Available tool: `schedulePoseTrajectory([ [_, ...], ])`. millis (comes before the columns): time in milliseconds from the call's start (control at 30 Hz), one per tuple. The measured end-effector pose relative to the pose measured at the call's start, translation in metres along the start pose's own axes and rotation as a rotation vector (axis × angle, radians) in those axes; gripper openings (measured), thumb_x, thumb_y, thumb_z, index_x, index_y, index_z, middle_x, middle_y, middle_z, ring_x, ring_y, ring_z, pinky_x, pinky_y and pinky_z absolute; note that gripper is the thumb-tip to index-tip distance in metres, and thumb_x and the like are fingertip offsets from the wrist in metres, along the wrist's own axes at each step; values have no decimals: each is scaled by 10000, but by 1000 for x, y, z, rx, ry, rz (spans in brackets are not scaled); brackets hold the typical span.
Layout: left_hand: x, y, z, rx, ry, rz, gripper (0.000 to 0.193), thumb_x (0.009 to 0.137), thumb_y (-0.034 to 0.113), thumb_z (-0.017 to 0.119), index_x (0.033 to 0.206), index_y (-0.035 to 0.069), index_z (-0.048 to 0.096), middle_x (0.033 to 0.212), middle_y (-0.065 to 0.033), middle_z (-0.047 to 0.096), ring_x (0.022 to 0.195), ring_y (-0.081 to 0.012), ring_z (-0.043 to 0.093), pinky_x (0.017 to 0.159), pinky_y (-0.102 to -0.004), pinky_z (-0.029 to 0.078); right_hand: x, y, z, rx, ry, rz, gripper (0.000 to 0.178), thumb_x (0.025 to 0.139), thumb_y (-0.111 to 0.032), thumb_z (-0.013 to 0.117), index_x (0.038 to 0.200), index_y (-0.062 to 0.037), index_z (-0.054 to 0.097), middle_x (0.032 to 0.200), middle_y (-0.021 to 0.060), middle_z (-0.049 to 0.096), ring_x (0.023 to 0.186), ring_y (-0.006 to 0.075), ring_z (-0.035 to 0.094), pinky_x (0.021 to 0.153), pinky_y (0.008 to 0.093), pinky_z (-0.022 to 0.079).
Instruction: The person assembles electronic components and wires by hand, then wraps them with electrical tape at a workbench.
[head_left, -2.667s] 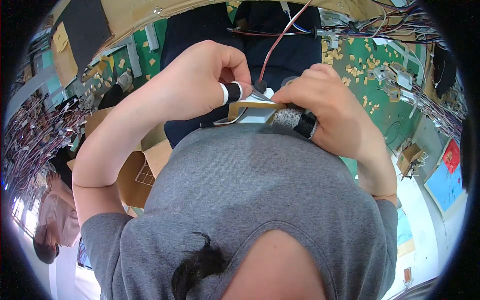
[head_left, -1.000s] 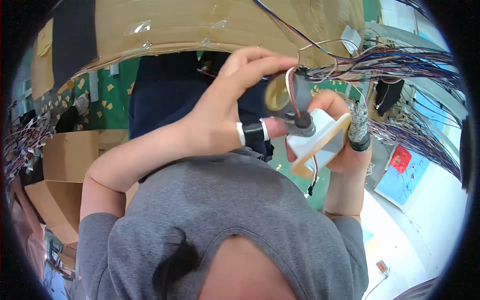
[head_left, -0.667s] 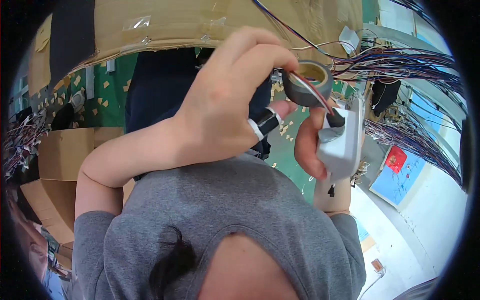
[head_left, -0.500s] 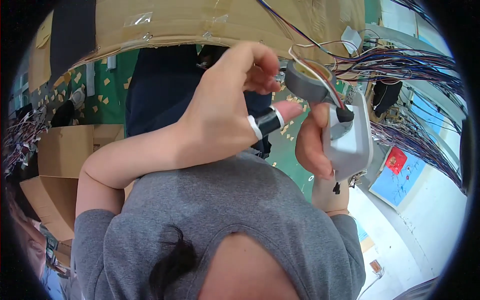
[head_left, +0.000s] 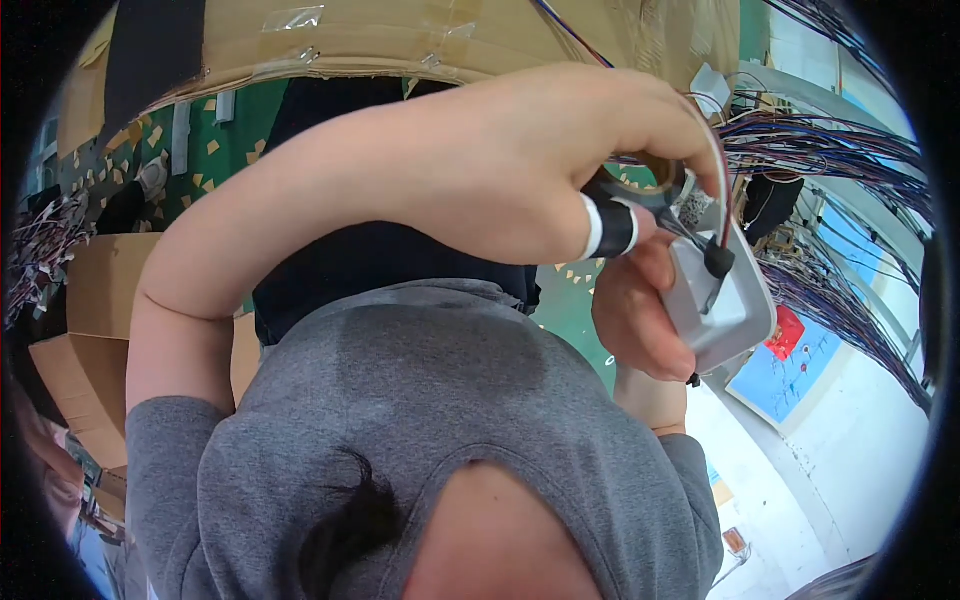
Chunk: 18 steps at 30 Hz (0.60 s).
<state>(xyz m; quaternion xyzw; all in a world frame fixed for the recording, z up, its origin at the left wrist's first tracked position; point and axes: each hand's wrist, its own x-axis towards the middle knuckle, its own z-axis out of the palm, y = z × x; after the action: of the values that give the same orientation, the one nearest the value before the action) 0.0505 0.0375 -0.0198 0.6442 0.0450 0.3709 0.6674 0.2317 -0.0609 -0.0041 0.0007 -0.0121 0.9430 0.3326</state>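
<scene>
My left hand [head_left: 540, 155] arches over a roll of grey tape [head_left: 677, 186], its fingers bent around the far side and its thumb on the near side. A black and white band [head_left: 612, 228] circles that thumb. In my right hand [head_left: 640, 315] is a white plastic housing [head_left: 738, 308], gripped by its left side and tilted. Red and white wires [head_left: 722, 185] run down to a black tip [head_left: 718, 262] at the housing. A grey strip reaches from the roll toward the housing; my left hand partly hides the roll.
A cardboard-covered surface [head_left: 400, 35] spans the far side, with a small white part [head_left: 710, 88] on it. Bundles of wires [head_left: 830, 140] hang at the right. An open cardboard box [head_left: 100, 290] stands at the left, on a green floor [head_left: 215, 150] strewn with scraps.
My left hand has moved right, from open beside the tape roll to closed around it. The housing in my right hand has shifted slightly right and down and turned a little.
</scene>
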Motion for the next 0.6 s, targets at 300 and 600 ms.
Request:
schedulePoseTrajectory([
  [300,-3,19,-5,61,-8,-103,236,726,48,605,949,0,543,976,-86,561,856,-184,532,734,-286,427,6,21,48,44,699,-327,341,916,-364,347,873,-36,430,585,64,413,371,167,367,340,302,285],
  [600,-7,19,1,368,71,235,248,646,34,647,875,15,553,822,-116,534,786,-290,523,682,-316,419,21,17,36,177,752,-281,280,918,-278,367,943,-22,478,758,109,499,507,203,487,428,299,388],
])
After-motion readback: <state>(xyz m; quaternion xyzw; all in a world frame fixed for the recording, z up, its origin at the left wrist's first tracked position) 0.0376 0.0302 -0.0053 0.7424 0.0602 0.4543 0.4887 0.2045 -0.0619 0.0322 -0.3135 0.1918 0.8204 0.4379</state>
